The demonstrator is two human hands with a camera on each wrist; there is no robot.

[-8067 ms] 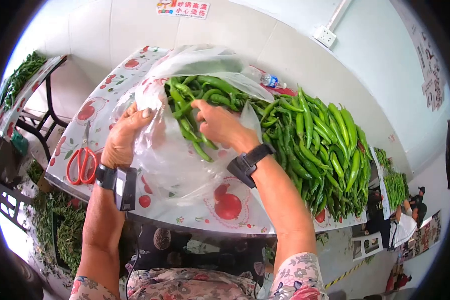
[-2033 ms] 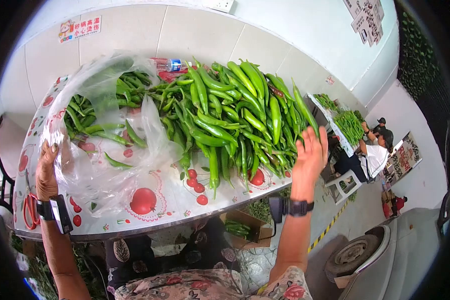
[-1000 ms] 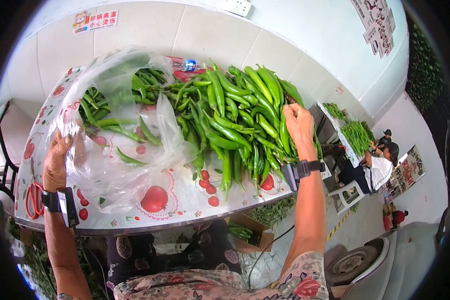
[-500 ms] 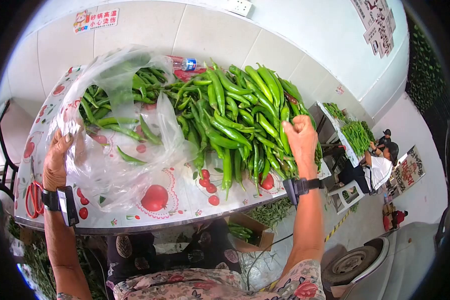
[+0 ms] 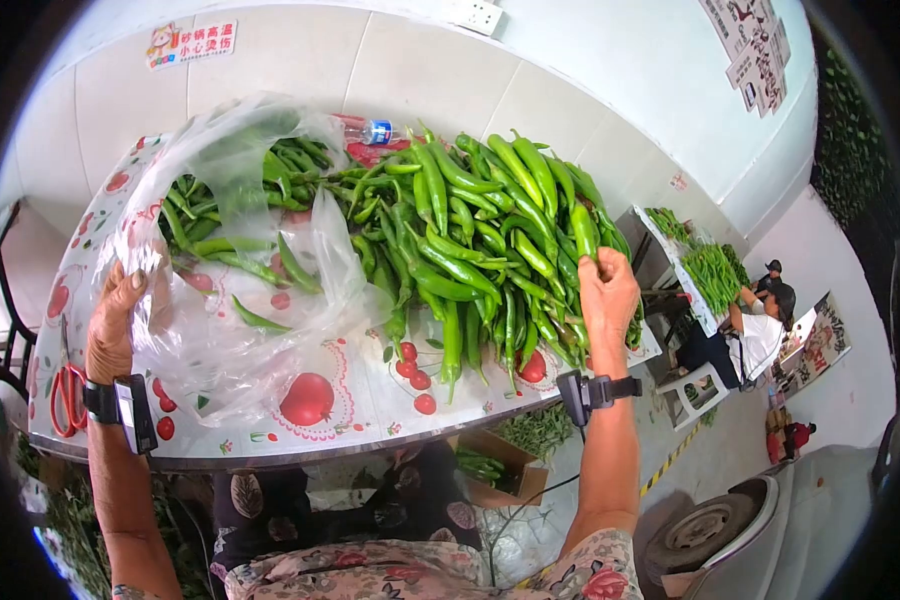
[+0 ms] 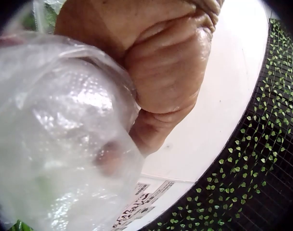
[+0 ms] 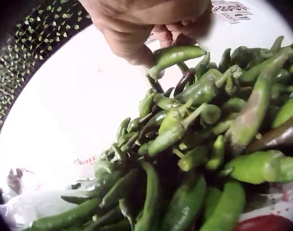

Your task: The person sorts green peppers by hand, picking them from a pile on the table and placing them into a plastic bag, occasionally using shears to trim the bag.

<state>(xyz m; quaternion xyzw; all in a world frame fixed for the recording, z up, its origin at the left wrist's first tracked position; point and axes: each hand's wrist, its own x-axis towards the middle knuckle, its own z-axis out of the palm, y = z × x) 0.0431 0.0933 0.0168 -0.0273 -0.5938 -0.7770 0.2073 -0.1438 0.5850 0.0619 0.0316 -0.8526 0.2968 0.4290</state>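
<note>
The left hand grips the near-left edge of a clear plastic bag, its fingers partly behind the film in the left wrist view, where the bag fills the left side. Green peppers lie inside the bag, whose mouth faces right. At the right end of the big pepper heap, the right hand pinches one green pepper by its near end. In the right wrist view thumb and fingers hold a pepper above the heap.
Red-handled scissors lie at the table's left. A plastic bottle is behind the heap. Beyond the right edge are another table with peppers and a seated person. A cardboard box stands below the table's front edge.
The right hand went from inside the bag to the heap's right end and now pinches a pepper there. The left hand still grips the bag. The head view has shifted since the earliest frame.
</note>
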